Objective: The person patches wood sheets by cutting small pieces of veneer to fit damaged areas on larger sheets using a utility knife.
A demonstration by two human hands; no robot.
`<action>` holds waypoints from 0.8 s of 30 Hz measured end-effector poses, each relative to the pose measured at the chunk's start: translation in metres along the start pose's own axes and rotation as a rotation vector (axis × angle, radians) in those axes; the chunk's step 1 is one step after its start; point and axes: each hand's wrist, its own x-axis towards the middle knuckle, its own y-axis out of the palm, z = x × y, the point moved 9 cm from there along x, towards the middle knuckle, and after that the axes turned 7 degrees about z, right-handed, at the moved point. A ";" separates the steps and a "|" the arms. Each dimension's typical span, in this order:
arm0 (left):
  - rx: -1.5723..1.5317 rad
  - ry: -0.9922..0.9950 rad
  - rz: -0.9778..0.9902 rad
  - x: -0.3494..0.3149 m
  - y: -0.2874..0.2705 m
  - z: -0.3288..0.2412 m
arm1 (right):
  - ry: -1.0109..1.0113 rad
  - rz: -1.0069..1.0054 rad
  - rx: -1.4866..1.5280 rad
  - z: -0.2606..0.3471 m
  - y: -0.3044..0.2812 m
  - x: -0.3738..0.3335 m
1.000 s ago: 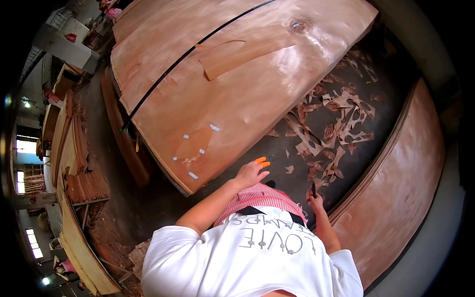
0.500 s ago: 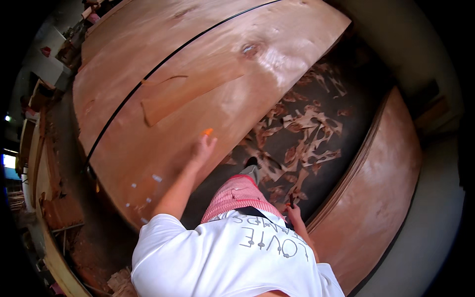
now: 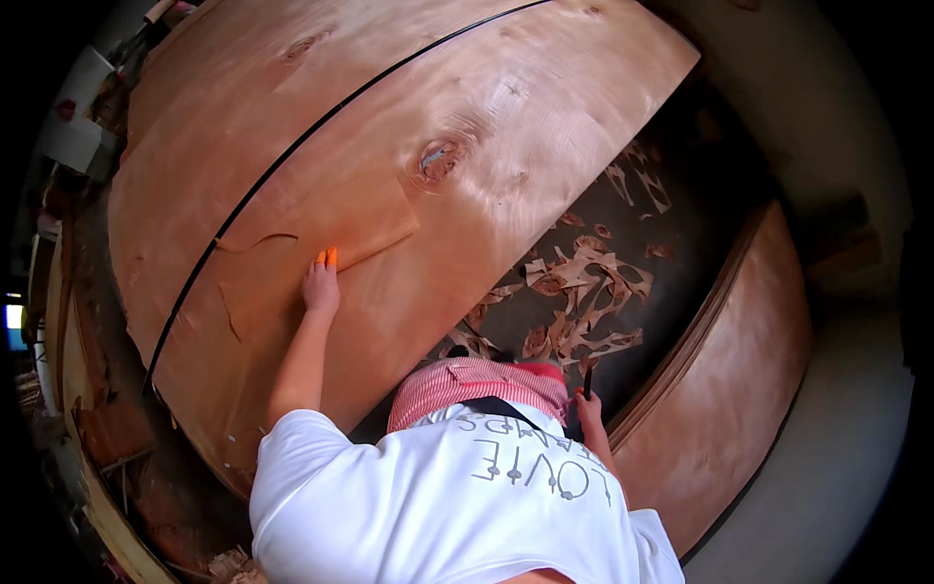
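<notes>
My left hand (image 3: 321, 289), with orange covers on its fingertips, is stretched out over a large sheet of reddish-brown wood veneer (image 3: 545, 127). Its fingers lie at the near edge of a loose narrower veneer strip (image 3: 360, 222) on top of that sheet. A dark knot hole (image 3: 438, 161) shows just beyond the strip. Low at my right side, my right hand (image 3: 590, 407) is closed around a slim dark tool (image 3: 587, 378), its tip pointing up; the exact kind is too small to make out. Orange shows on this hand's fingertips too.
A thin black line (image 3: 292, 151) arcs across the large sheet. Torn veneer scraps (image 3: 584, 292) litter the dark floor to its right. Another stack of veneer sheets (image 3: 725, 380) stands at the right. Boards and wood pieces (image 3: 112, 428) crowd the left side.
My left hand has moved left and now reaches the strip's edge; before, it hovered apart from it. My view has shifted toward the upper right. The right hand keeps the dark tool.
</notes>
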 end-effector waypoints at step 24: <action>-0.396 -0.242 -0.234 0.222 -0.047 -0.259 | -0.274 1.005 -0.017 0.538 0.243 0.262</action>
